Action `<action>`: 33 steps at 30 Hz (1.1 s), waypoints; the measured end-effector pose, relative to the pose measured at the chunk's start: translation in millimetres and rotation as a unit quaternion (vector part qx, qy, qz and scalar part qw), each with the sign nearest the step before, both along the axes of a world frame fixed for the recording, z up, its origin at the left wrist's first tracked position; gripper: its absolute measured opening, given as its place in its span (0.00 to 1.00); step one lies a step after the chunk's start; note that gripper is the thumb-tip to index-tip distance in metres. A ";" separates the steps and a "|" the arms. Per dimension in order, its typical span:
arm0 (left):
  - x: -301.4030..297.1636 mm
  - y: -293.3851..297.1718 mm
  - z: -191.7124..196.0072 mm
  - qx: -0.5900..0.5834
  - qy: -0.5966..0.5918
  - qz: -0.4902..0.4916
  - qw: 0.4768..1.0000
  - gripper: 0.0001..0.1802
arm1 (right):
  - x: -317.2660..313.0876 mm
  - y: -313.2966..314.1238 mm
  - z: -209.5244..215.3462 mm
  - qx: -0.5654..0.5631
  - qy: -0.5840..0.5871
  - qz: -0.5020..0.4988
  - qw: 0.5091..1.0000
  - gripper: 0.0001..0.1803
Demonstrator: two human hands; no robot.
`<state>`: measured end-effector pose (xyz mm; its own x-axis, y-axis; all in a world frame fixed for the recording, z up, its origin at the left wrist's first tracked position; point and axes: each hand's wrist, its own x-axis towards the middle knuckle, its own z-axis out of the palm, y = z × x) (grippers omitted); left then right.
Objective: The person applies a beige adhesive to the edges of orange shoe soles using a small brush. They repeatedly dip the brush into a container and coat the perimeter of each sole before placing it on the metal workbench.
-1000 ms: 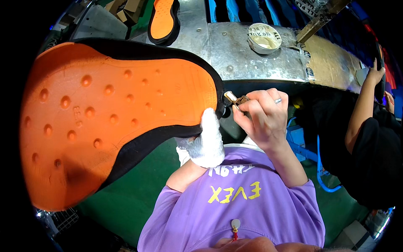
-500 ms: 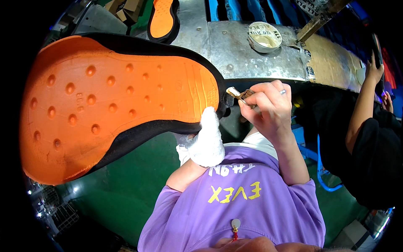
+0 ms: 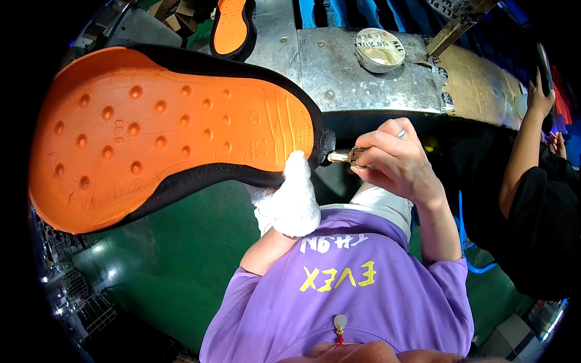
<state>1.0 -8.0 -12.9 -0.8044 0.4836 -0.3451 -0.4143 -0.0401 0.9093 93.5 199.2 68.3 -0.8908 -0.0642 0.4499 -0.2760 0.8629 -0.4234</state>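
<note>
Gripping the narrow end of a large orange-and-black sole (image 3: 200,124) in the white-gloved left hand (image 3: 292,202), with the thumb over the orange face near the rim and the other fingers mostly out of view beneath. Pinching a small tool (image 3: 340,156) between thumb and fingers of the bare right hand (image 3: 396,160), aiming its pale tip leftward at the sole's black edge. Holding the sole up in the air, on the near side of the tabletop (image 3: 351,92), with the wide, round-marked end toward the far left.

Showing a shift from a second ago: swinging the wide end away from the body, and bringing the tool's tip lower, to just beside the black tab (image 3: 327,140) at the narrow end. Cannot tell whether touching the edge or slightly apart. Judging by this, probably offering the rim at a fresh angle and shifting the work to a nearer spot on it, with the same grip and tool.

Seeing, farther off, a second sole (image 3: 231,28) and, on the tabletop, a bowl (image 3: 367,62) of pale stuff. Noting a co-worker's hand (image 3: 540,100) at far right, well apart.
</note>
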 end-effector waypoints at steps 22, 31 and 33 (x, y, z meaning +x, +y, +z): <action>4.1 1.9 -7.4 0.002 0.017 0.041 0.999 0.29 | 0.1 -23.0 -7.8 -0.008 0.090 -0.114 0.989 0.13; 16.4 13.9 69.5 0.027 0.115 0.061 0.991 0.23 | -7.1 -15.2 -14.5 0.019 0.137 -0.229 0.964 0.10; 7.5 -0.9 39.4 0.045 0.061 0.037 0.996 0.30 | -3.6 -11.6 -10.8 -0.002 0.140 -0.216 0.966 0.10</action>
